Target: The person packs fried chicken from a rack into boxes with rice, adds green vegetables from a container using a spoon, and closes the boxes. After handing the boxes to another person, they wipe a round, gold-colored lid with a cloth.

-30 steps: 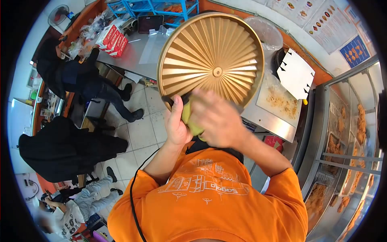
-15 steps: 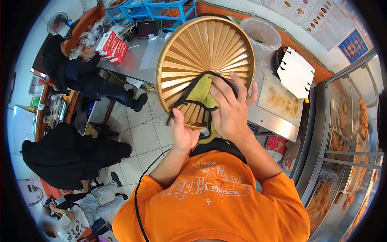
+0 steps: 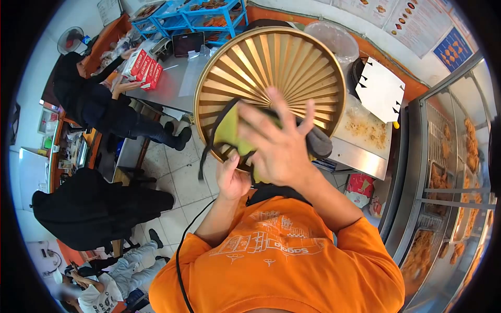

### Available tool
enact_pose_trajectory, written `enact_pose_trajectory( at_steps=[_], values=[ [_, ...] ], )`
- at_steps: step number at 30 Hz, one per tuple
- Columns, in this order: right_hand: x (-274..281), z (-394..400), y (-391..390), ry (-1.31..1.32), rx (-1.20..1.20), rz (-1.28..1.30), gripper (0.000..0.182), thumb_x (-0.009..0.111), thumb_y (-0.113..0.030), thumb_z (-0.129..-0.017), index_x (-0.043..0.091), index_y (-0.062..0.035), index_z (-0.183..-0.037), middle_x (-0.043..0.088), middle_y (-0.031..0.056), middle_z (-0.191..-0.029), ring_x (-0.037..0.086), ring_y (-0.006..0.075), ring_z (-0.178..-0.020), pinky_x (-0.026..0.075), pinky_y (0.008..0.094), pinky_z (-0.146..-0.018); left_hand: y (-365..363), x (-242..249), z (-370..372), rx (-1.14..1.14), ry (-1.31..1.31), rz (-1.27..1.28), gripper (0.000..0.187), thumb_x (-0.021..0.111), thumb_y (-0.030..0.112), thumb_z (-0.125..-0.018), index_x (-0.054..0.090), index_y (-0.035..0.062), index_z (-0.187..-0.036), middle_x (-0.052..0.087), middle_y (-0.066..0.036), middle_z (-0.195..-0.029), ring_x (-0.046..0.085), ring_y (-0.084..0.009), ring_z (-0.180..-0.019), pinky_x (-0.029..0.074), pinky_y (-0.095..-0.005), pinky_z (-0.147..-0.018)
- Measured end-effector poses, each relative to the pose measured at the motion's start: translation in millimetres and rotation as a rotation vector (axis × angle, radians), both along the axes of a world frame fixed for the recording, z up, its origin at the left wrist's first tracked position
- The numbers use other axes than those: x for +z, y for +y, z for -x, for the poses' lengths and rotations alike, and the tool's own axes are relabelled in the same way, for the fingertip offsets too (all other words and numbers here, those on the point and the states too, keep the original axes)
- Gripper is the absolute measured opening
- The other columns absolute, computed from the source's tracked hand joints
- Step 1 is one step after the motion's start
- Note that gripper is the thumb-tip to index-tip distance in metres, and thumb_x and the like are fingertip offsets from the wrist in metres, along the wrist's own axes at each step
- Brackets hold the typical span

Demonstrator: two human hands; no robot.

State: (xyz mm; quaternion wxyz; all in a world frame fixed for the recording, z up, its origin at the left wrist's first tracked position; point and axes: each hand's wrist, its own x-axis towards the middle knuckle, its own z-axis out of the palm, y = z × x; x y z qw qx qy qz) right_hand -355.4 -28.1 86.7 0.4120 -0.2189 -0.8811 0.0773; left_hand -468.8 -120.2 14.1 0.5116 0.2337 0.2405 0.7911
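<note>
- Tray [image 3: 282,68], round, gold and ribbed, held up in front of the chest, above the floor and just near of the steel table [image 3: 360,154].
- Gripped at its lower rim by the left hand [image 3: 232,180], fingers closed around the edge, thumb side toward the camera.
- Pressed against from the front by the right hand [image 3: 279,148], fingers spread flat and open over a yellow-green cloth [image 3: 229,133]; dark binding of the cloth trailing off to the left and below the rim.
- Ribbed face turned toward the camera and tilted up, rim standing nearly on edge; being round, no true long axis, ribs fanning out from a centre now hidden under the right hand.
- Wiping judged part-way through: cloth on the lower middle of the face, upper and right-hand ribs bare and shiny, no grime readable on them; back of the tray out of view, so impossible to tell whether done.
- Further out: crumb-strewn board [image 3: 368,130] on the table to the right, glass case of fried food [image 3: 459,172] at far right, red boxes [image 3: 143,67] far left.
</note>
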Motion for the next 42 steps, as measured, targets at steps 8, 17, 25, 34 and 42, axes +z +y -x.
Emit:
enact_pose_trajectory(
  at_steps=[8, 17, 25, 34, 42],
  values=[
    [1, 17, 3, -0.048, 0.092, 0.09, 0.048, 0.066, -0.016, -0.067, 0.066, -0.0171, -0.115, 0.047, -0.0041, -0.145, 0.023, 0.0285, -0.146, -0.006, 0.0646, -0.11, -1, -9, 8, 0.034, 0.241, 0.076, 0.056, 0.044, -0.005, -0.076, 0.043, -0.0038, -0.132, 0.057, -0.012, -0.122, 0.058, -0.021, -0.112, 0.048, -0.0321, -0.093],
    [-17, -20, 15, -0.341, 0.045, 0.016, 0.055, 0.072, -0.025, -0.071, 0.062, -0.0226, -0.126, 0.044, -0.0093, -0.147, 0.022, 0.0225, -0.146, 0.003, 0.0651, -0.111, -6, -1, 20, 0.082, 0.496, 0.289, 0.027, 0.045, -0.005, -0.076, 0.058, -0.0017, -0.1, 0.061, -0.003, -0.089, 0.054, -0.0075, -0.074, 0.044, -0.0226, -0.065],
    [-9, -26, 20, -0.323, 0.002, -0.035, 0.056, 0.072, -0.025, -0.073, 0.061, -0.022, -0.127, 0.043, -0.0093, -0.147, 0.024, 0.0229, -0.145, 0.004, 0.066, -0.111, -3, 27, 21, -0.008, 0.409, 0.278, 0.023, 0.046, -0.005, -0.075, 0.058, -0.0005, -0.095, 0.057, 0.003, -0.08, 0.049, -0.0047, -0.066, 0.038, -0.0208, -0.056],
    [-21, -22, 17, -0.289, -0.03, -0.028, 0.053, 0.075, -0.027, -0.07, 0.063, -0.0209, -0.122, 0.047, -0.0082, -0.141, 0.031, 0.0217, -0.141, 0.003, 0.0634, -0.112, -6, 13, 30, 0.074, 0.488, 0.285, 0.009, 0.049, -0.003, -0.08, 0.055, 0.0025, -0.083, 0.054, 0.004, -0.073, 0.046, -0.0036, -0.063, 0.036, -0.0213, -0.055],
    [-9, -4, 17, -0.18, 0.021, -0.019, 0.053, 0.073, -0.023, -0.071, 0.061, -0.0182, -0.122, 0.047, -0.0064, -0.14, 0.03, 0.021, -0.142, 0.001, 0.063, -0.112, -3, 17, 22, 0.003, 0.49, 0.325, 0.02, 0.045, -0.006, -0.076, 0.057, -0.0022, -0.092, 0.056, 0.001, -0.075, 0.049, -0.0061, -0.065, 0.039, -0.022, -0.058]
  ],
)
